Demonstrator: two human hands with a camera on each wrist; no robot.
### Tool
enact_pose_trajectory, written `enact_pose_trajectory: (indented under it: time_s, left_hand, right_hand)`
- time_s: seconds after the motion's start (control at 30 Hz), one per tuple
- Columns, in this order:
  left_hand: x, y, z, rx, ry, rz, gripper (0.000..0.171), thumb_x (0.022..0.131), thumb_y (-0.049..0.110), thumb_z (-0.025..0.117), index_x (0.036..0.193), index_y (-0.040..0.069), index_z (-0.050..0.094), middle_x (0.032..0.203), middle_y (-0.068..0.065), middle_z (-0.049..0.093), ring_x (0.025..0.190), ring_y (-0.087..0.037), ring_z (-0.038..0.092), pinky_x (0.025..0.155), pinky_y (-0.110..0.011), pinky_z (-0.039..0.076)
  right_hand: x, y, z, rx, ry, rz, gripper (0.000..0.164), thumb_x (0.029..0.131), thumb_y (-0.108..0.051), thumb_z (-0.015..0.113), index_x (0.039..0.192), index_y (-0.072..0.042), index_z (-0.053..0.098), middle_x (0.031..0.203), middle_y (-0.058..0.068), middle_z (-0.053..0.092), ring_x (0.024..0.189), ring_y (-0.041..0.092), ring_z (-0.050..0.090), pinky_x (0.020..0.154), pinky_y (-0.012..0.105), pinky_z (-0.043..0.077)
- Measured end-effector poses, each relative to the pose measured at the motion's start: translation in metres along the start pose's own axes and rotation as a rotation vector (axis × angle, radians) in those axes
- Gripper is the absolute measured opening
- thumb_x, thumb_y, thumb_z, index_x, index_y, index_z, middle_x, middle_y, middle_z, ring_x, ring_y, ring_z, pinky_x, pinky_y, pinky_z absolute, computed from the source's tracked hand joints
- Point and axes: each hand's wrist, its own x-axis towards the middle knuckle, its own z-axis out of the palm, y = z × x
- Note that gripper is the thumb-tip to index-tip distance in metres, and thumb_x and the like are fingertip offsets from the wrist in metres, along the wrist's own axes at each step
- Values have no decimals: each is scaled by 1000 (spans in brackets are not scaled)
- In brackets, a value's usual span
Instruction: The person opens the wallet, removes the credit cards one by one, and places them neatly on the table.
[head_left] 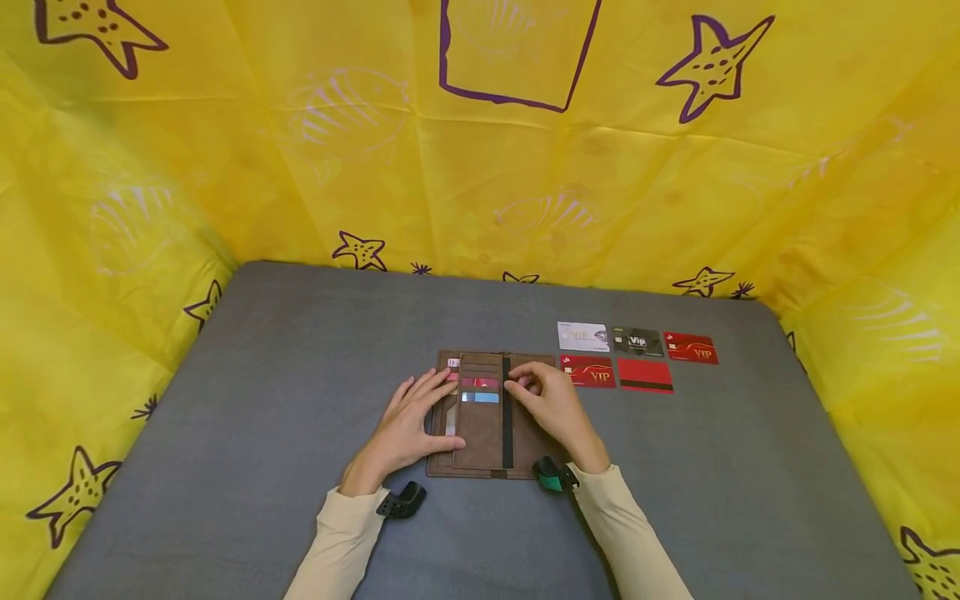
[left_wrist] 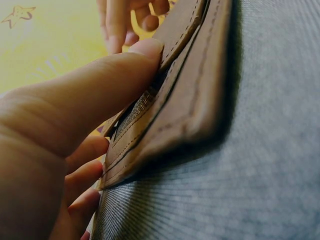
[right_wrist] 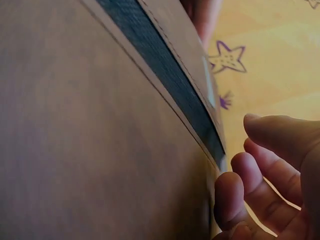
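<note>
A brown wallet lies spread open on the grey table, a dark strip running down its middle. In its inner flap's slots sit a red card and a light blue card; more cards partly show at the left. My left hand rests on the wallet's left side with fingers extended; in the left wrist view its thumb touches the flap's edge. Over the wallet's right half is my right hand, its fingers loosely bent. The right wrist view shows nothing between its thumb and fingers.
Right of the wallet lie a white card, a black card, red VIP cards and a red card with a dark stripe. Yellow patterned cloth hangs behind and beside the grey table.
</note>
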Motion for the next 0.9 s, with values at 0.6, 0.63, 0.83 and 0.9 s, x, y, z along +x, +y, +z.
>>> enact_pose_trajectory:
  time_s: [0.6,0.63,0.83,0.9]
  left_hand:
    - [0,-2,-1,-3,10,14,87,73,42,86,145,9,51,159,-10,38,150,-35,28,122,-59,12]
    - [0,-2,-1,-2,10,17,87,73,42,86,145,8,51,159,-10,38,150,-35,28,121,-59,13]
    - [0,-1,-1,0,10,21,88,73,42,86,146,9,51,159,-10,38,150,-34,28,122,-59,13]
    - [1,-1,-1,-2,7,22,88,73,42,86,146,9,50,159,-10,38,151,-34,28,122,-59,13]
  right_hand:
    - [18,-14,14,-171,-133,63,16,88,-29,76,89,-13,75,75,-2,65,65,10,54,62,26,44]
    - [19,-14,13,-176,-147,64,16,89,-29,75,89,-13,74,74,-3,64,65,9,53,61,25,44]
    - [28,-14,9,-202,-239,33,14,92,-24,71,87,-12,72,70,-2,60,62,10,49,60,24,41]
    - [29,-14,7,-218,-260,20,14,93,-24,70,87,-11,72,70,-2,59,62,10,49,60,24,41]
